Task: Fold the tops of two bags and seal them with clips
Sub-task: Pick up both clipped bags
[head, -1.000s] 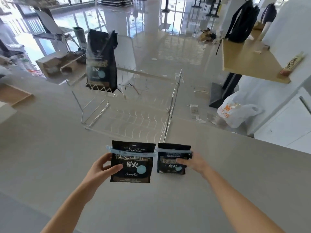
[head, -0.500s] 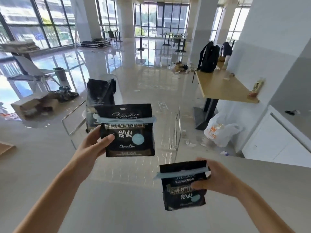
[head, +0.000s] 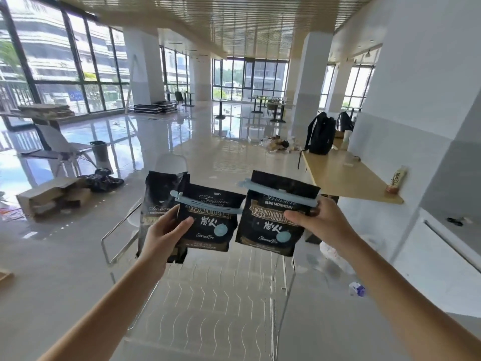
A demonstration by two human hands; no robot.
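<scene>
Black coffee bags sit pinched in both sets of fingers: the left hand (head: 162, 234) grips the left bag (head: 208, 220) by its left edge, thumb across the front, and the right hand (head: 321, 222) clamps the right bag (head: 273, 220) at its right edge. Each folded top carries a pale blue clip (head: 205, 204), the right clip (head: 279, 192) tilted. Labels read "Treasure", "BLUE MOUNTAIN" and "Charcoal fire". Half a second ago the right bag hung lower; now both are raised side by side, nearly touching. Behind them a third bag (head: 158, 194) stands, perhaps in the wire rack (head: 114, 238).
</scene>
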